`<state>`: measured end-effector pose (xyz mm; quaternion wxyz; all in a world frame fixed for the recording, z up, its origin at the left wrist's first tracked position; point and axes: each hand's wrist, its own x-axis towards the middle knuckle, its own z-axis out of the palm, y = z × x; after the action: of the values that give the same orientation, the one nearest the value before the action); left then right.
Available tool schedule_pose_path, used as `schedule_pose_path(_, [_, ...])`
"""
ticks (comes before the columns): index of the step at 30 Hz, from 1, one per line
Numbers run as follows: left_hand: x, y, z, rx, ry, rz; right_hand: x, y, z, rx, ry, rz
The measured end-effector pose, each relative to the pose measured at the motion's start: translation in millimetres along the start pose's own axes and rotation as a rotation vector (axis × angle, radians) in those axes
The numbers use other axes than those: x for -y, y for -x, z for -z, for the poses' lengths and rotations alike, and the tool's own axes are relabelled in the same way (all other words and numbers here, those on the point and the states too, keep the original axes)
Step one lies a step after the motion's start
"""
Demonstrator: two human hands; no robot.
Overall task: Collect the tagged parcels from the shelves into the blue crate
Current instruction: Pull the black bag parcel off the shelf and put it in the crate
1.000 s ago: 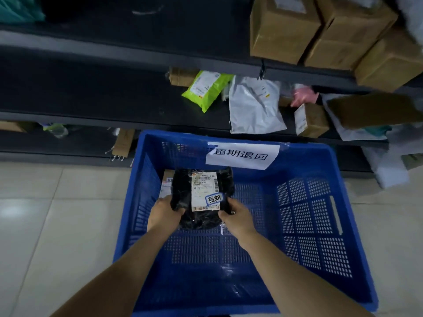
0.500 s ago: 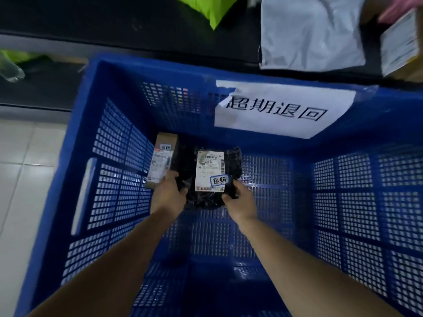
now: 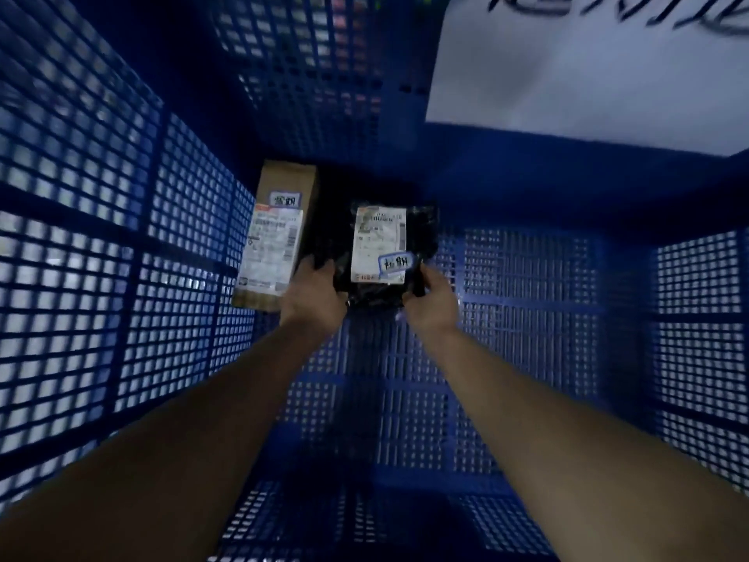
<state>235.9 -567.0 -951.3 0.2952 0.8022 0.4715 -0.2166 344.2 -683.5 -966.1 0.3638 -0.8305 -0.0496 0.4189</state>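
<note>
Both my arms reach down deep inside the blue perforated plastic crate [image 3: 121, 237], whose gridded walls rise on every side of me. Between my hands I hold the black crinkled plastic parcel [image 3: 419, 237], face up, low over the far part of the crate's floor. I cannot tell whether its underside touches the floor.

My left hand [image 3: 312, 294] grips the parcel's near left edge, thumb lying on top and the other fingers curled under, out of sight. My right hand [image 3: 431, 300] pinches the near right corner the same way, thumb on top against the black plastic.

A white printed shipping label [image 3: 377, 237] covers the middle of the parcel. A small white tag with a blue border and dark handwriting [image 3: 396, 264] sits on the label's near right corner, just beside my right thumb.

To the left of the black parcel lies a long brown cardboard box [image 3: 279, 253], against the foot of the crate's left wall at the far corner. It carries its own white shipping label and, above that, a small blue-bordered tag [image 3: 285, 200]. My left hand covers its near right corner. I cannot tell whether the box and the black parcel touch.

A large white paper sheet with dark brush lettering [image 3: 587, 83] is stuck on the crate's far wall, up to my right. The lettering is blurred and cut off by the top edge.
</note>
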Motion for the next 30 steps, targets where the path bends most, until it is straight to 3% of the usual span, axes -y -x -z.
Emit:
schedule_pose_path(9, [13.5, -27.4, -24.3, 0.126, -0.062, -0.005, -22.9, -44.3, -21.1, 0.270, 0.052, -0.099])
schedule_pose_path(17, [7.0, -0.3, -9.8, 0.141, -0.118, -0.045, -13.0, -17.1, -7.6, 0.289, 0.255, 0.008])
schedule_pose_path(23, [-5.7, 61.3, 49.0, 0.152, -0.213, -0.120, 35.0, 61.5, 34.6, 0.165, 0.657, 0.292])
schedule_pose_path(30, [-20.4, 149.6, 159.3, 0.050, -0.400, -0.147, 136.1, 152.2, 74.4, 0.233, 0.933, 0.385])
